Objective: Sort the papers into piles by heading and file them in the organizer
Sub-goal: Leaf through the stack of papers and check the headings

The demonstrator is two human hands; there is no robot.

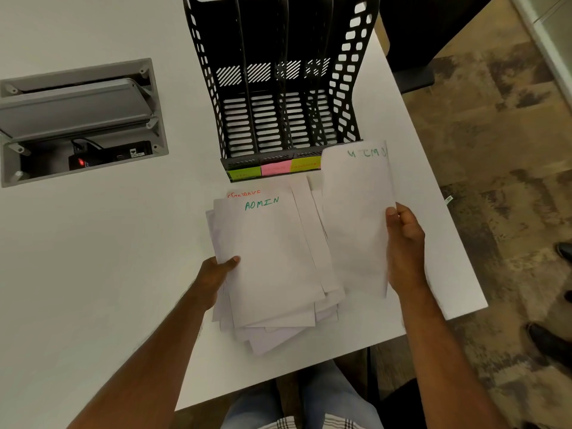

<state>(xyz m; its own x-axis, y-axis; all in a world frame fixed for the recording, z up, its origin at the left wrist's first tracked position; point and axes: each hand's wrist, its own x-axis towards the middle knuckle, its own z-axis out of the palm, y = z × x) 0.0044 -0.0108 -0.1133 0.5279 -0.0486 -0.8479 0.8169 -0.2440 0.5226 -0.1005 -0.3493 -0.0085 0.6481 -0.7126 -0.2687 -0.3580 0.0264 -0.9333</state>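
One limp sheet (356, 218) hangs pinched at its edge in my right hand (405, 252) before the organizer (278, 88), while my left hand (216, 274) grips the loose stack (269, 261) on the table (108, 258).

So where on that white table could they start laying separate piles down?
The widest bare patch of the white table lies left of the loose stack of white papers, below the grey recessed cable box. A narrower strip runs along the right edge beyond the right hand. Directly before the black mesh organizer it is crowded.
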